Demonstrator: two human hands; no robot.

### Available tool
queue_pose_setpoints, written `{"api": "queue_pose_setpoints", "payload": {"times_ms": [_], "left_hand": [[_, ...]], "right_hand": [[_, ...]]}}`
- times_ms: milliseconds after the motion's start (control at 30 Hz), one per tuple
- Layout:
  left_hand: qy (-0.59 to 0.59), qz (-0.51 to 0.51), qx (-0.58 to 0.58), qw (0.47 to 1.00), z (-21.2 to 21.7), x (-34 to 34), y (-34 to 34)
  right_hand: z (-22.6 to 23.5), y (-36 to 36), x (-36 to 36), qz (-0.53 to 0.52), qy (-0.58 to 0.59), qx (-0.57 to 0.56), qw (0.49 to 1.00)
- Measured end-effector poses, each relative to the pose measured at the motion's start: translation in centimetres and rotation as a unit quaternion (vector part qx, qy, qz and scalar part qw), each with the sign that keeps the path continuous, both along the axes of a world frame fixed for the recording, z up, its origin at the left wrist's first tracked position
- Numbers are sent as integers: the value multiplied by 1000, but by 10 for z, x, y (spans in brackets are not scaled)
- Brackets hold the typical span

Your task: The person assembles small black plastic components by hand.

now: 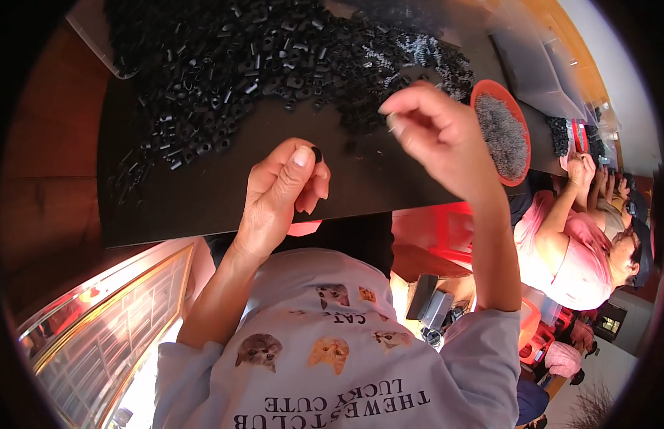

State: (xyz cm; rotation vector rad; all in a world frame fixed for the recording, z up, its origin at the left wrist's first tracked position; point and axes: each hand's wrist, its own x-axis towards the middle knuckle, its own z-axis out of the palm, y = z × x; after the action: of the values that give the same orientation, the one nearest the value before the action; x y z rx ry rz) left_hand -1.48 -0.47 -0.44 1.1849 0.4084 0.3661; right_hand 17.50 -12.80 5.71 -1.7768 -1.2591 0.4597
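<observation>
My left hand (278, 182) is closed above the near part of the dark table, thumb pressed against the forefinger. A small black plastic piece (317, 154) pokes out of that grip; most of it is hidden by the fingers. To the right and higher up, my right hand (439, 136) has thumb and forefinger brought together in a pinch. Something tiny and pale shows at its fingertips, too small to name. Past both hands spreads a big heap of small black plastic parts (232, 71), many of them tube-shaped.
An orange-red bowl (526, 132) full of small grey metal pieces stands at the table's right. Farther right is a translucent plastic bin (536, 71). Silvery coiled bits (425, 50) lie over the heap's right part. A person in pink (568, 250) works beyond the bowl.
</observation>
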Motion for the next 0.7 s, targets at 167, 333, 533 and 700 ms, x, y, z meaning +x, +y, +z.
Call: {"api": "queue_pose_setpoints", "payload": {"times_ms": [167, 333, 533, 700], "left_hand": [[-21, -12, -29, 999, 1, 1, 1], [-30, -15, -42, 999, 1, -3, 2], [-37, -11, -46, 998, -2, -3, 3], [-57, 7, -66, 996, -2, -2, 3]], "right_hand": [[-5, 18, -38, 71, 219, 5, 973], [-1, 30, -43, 113, 321, 5, 940], [-21, 33, -62, 65, 253, 95, 961], [-39, 25, -79, 44, -89, 198, 975]]}}
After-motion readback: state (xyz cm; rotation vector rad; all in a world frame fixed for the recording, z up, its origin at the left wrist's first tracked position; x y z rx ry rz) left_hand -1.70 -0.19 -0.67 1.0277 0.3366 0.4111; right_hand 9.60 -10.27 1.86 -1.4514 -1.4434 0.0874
